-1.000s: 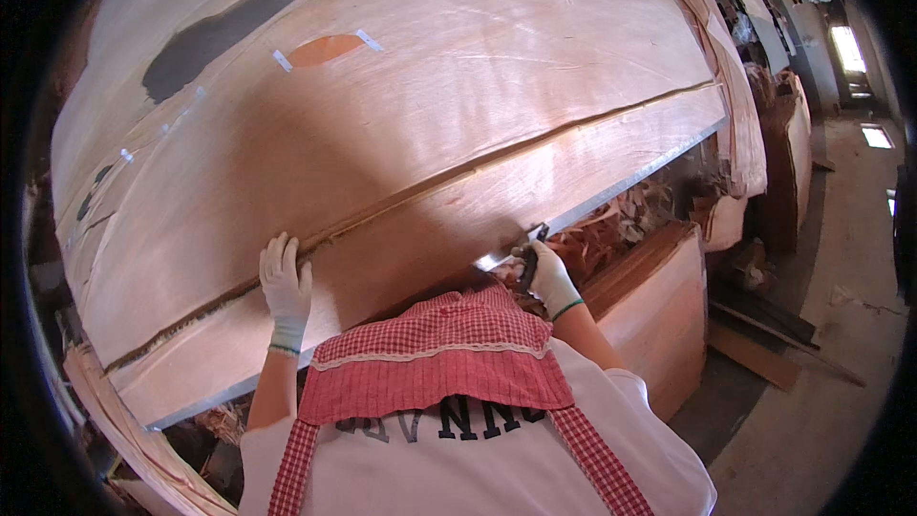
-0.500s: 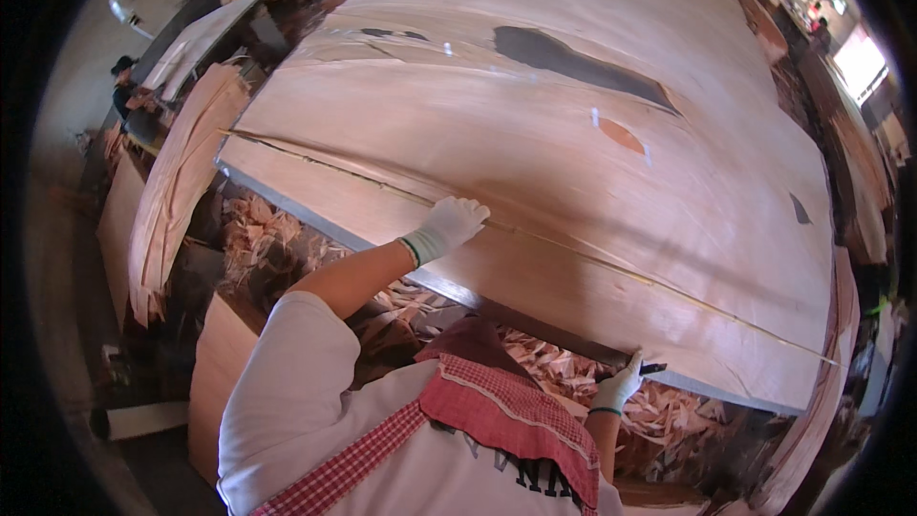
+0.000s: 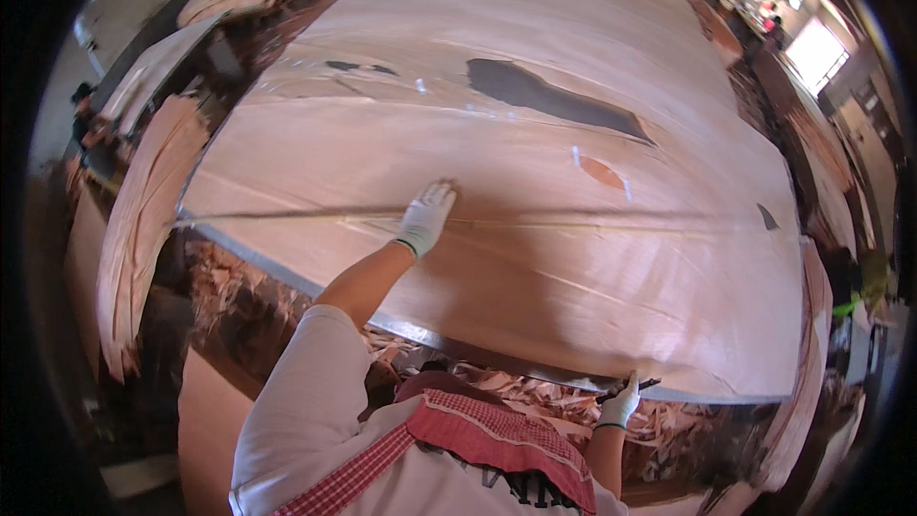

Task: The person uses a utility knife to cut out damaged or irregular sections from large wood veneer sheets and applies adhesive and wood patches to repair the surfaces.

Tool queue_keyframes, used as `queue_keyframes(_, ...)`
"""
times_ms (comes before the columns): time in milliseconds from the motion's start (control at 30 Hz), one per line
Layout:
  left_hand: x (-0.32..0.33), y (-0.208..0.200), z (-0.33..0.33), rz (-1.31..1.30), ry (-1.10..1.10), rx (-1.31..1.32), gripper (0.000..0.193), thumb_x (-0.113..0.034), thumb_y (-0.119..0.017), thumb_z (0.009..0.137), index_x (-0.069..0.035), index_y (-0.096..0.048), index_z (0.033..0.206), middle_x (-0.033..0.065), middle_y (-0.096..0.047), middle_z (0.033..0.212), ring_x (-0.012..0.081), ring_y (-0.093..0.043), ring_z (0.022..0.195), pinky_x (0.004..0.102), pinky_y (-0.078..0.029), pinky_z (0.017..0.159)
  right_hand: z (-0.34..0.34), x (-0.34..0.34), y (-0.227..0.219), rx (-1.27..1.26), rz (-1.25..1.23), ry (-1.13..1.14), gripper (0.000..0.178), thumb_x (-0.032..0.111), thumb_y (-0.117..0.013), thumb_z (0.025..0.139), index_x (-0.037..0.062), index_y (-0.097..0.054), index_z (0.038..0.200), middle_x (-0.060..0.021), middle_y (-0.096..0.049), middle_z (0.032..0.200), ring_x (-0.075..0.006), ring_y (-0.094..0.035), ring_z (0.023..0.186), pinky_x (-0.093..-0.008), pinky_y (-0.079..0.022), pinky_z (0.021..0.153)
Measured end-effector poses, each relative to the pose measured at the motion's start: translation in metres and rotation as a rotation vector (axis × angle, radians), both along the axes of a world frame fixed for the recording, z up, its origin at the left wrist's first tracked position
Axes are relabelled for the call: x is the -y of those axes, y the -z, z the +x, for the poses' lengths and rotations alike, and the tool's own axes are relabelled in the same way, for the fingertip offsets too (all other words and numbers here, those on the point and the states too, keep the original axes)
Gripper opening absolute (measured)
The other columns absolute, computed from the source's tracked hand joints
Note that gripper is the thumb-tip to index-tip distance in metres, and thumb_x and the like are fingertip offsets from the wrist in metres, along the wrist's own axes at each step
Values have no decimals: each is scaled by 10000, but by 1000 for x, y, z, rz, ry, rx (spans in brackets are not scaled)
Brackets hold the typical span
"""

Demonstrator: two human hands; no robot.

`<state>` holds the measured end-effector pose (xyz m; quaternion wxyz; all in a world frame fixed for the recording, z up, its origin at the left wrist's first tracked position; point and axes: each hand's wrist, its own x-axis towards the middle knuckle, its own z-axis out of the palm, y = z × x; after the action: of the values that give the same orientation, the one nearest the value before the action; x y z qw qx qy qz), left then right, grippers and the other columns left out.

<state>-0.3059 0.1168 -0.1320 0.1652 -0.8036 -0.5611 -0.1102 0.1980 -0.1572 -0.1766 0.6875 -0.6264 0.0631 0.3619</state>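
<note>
A large pale wood veneer sheet (image 3: 650, 315) spreads over the work surface in front of me. Across it runs a long thin stick (image 3: 549, 225), blurred by motion, its left end reaching past the sheet's left edge. My left hand (image 3: 427, 218), in a white glove with a green cuff, is closed on the stick near its middle, though the palm hides the grip itself. My right hand (image 3: 621, 403), also gloved, grips a slim dark tool (image 3: 649, 384) at the sheet's near edge. The tool's kind cannot be made out.
Torn veneer scraps (image 3: 511, 392) are heaped below the near edge. The sheet has a long dark hole (image 3: 554, 94) and an orange oval patch (image 3: 602, 172). Veneer stacks (image 3: 143, 229) stand at the left. A person (image 3: 91, 129) works at the far left.
The stick has swung from a slant to nearly level, its right end going away from me and its left end nearer. My left hand has moved slightly left and forward. The right hand keeps the tool.
</note>
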Motion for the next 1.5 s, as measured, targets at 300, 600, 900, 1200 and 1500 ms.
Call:
queue_keyframes(300, -5, 3, -8, -272, 12, 100, 487, -63, -435, 890, -29, -429, 1375, 168, -402, 1475, 328, -390, 1364, 421, -320, 1130, -18, 15, -32, 120, -10, 7, 216, 260, -678, 900, 162, -515, 796, 61, -402, 576, -63, -353, 427, -223, -302, 363)
queue_keyframes(600, 1, -15, -2, -427, -14, 125, 634, -27, -515, 842, -22, -338, 1451, 172, -327, 1522, 345, -318, 1403, 446, -278, 1151, -9, 19, -31, 108, -70, 81, 143, 228, -700, 891, 141, -587, 892, 52, -469, 624, -63, -419, 479, -220, -331, 399)
queue_keyframes(900, 42, -22, -5, -530, -96, 38, 692, -112, -572, 859, -34, -276, 1480, 153, -270, 1547, 323, -272, 1425, 437, -239, 1172, -15, 32, -19, -21, -374, -10, 232, 289, -703, 891, 123, -546, 929, 30, -474, 640, -87, -399, 462, -248, -325, 385)
queue_keyframes(1200, -63, -60, -13, -331, 9, 109, 581, -3, -477, 838, -24, -397, 1413, 165, -368, 1489, 324, -324, 1398, 450, -301, 1127, -4, -62, -34, 143, -395, -160, 417, 362, -636, 923, -5, -571, 1110, -88, -658, 850, -95, -409, 470, -263, -330, 404)
queue_keyframes(1500, -117, -9, -35, -308, 0, 100, 524, -73, -426, 899, -50, -386, 1421, 163, -330, 1526, 325, -336, 1403, 426, -328, 1120, -29, -130, 28, 116, -284, -251, 349, 426, -642, 912, 89, -591, 832, -30, -451, 534, -188, -417, 324, -333, -333, 292)
